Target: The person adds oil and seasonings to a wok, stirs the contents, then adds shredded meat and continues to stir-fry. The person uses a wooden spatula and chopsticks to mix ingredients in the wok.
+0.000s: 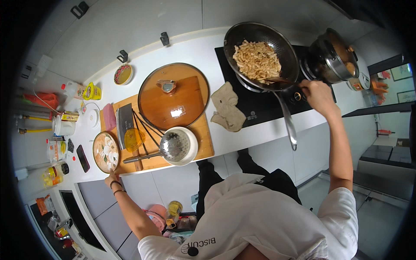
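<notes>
My left hand (pixel 112 179) is at the near rim of a patterned plate (pixel 106 152) with pale pieces on it, at the left end of the cutting board; the fingertips meet the rim. Over the cooktop's right part, my right hand (pixel 314 91) holds the end of a brown spatula (pixel 280 79). The spatula's blade rests among shredded browned food (pixel 256 60) in a dark wok (pixel 287 52). The wok's metal handle (pixel 286 120) points toward me, beside my right hand. A cloth (pixel 228 107) lies left of the wok.
A glass lid (pixel 152 110), a cleaver (pixel 125 122), chopsticks (pixel 139 130) and a skimmer over a white bowl (pixel 194 148) occupy the cutting board (pixel 208 143). A steamer pot (pixel 325 61) stands right of the wok. Bottles, a phone (pixel 83 158) and a small bowl (pixel 123 74) are at left.
</notes>
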Available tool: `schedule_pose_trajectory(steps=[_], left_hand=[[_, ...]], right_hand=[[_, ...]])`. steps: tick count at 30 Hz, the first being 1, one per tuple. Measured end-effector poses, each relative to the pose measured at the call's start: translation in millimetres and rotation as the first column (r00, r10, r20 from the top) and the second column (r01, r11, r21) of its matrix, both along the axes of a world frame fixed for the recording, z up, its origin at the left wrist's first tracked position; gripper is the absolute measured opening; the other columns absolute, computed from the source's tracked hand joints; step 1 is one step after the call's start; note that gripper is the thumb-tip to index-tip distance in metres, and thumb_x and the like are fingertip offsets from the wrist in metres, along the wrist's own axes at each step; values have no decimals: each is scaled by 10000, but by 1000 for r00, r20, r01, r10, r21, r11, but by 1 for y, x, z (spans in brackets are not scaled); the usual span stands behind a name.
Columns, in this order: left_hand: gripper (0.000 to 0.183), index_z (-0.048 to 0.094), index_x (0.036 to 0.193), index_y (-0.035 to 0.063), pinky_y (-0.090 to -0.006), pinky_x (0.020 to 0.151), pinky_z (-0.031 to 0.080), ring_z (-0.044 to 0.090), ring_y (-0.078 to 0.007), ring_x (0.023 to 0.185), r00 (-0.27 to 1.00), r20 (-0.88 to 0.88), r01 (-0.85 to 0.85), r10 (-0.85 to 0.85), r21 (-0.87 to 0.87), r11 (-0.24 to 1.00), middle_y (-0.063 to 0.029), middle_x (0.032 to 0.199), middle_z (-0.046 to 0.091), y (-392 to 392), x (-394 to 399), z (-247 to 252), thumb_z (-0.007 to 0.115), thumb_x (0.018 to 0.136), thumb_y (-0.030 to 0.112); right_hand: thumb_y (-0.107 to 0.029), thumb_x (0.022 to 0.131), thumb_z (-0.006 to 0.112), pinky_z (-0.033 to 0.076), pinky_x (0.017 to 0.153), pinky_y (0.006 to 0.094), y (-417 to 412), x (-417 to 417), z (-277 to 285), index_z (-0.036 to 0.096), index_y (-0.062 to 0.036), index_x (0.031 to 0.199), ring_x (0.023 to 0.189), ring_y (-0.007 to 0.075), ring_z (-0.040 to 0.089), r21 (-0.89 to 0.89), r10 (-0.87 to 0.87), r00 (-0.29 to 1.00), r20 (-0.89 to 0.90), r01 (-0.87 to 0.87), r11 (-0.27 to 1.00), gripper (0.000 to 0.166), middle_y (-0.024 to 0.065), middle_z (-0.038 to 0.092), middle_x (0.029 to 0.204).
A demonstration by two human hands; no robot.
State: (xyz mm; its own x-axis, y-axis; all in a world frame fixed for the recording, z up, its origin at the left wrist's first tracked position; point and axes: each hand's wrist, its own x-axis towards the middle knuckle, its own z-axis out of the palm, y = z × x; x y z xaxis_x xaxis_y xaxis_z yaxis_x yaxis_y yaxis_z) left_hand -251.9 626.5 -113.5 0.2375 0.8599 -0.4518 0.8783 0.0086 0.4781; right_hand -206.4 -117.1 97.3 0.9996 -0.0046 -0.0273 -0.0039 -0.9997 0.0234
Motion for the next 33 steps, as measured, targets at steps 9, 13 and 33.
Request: schedule_pose_trajectory(steps=[9, 13, 33], left_hand=[[543, 393, 1286, 22, -267, 732, 515, 533, -149, 999, 346, 817, 913, -461, -180, 367, -98, 1141, 511, -531, -42, 61, 674, 852, 189], [713, 278, 1248, 8, -263, 564, 505, 603, -153, 707, 398, 822, 906, -408, -282, 316, -137, 973, 545, -675, -24, 57, 764, 777, 230], [348, 325, 1107, 12, -271, 370, 400, 494, -131, 409, 543, 768, 838, -340, -467, 284, -59, 659, 506, -677, -29, 68, 577, 876, 78]], right_hand=[[-44, 850, 531, 472, 690, 457, -83, 26, -28, 624, -1, 967, 802, 415, 606, 278, -15, 986, 164, -32, 960, 156, 248, 619, 800], [-58, 812, 531, 477, 723, 476, -107, 53, -62, 619, 42, 852, 819, 439, 600, 474, -148, 982, 119, 75, 877, 139, 262, 618, 814], [-63, 827, 524, 492, 537, 388, -120, 112, -61, 638, 47, 839, 582, 286, 640, 615, -115, 993, -8, 96, 782, 159, 224, 643, 732]])
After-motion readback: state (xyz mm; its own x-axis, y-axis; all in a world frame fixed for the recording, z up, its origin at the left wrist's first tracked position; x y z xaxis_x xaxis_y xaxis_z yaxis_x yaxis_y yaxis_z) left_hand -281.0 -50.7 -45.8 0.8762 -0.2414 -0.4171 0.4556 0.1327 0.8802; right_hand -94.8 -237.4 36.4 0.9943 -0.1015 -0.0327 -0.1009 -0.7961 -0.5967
